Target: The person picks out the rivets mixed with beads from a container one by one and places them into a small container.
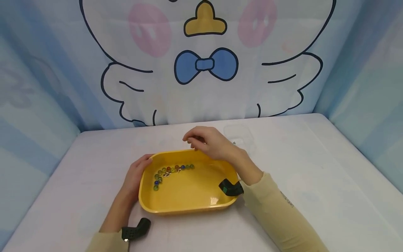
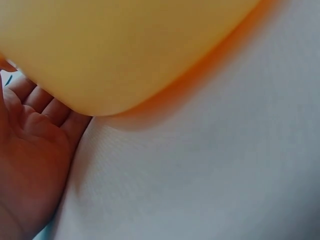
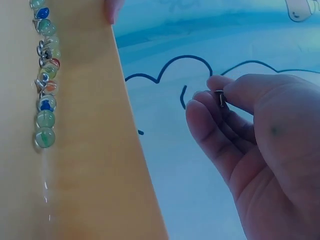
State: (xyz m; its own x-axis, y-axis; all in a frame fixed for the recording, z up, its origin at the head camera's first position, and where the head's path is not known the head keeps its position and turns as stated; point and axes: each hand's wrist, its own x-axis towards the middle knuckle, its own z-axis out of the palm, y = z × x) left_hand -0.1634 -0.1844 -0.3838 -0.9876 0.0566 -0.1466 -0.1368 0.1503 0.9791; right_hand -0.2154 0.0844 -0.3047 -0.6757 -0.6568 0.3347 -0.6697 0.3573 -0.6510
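A yellow plastic tray (image 1: 195,196) holds a curved row of glass marbles (image 1: 172,169) along its far left side, with small silvery metal pieces (image 3: 44,50) among them. My left hand (image 1: 135,176) grips the tray's left end; in the left wrist view its fingers (image 2: 42,102) reach under the tray's bottom. Above the tray's far rim is my right hand (image 1: 209,141). Its thumb and forefinger pinch a small silvery metal piece (image 3: 220,97), whose exact kind cannot be made out.
Behind the right hand stands a clear plastic container (image 1: 240,134), with a small metal piece (image 1: 234,142) by it. White cloth (image 1: 315,182) covers the table. A printed curtain (image 1: 204,94) hangs at the back, with more fabric at both sides.
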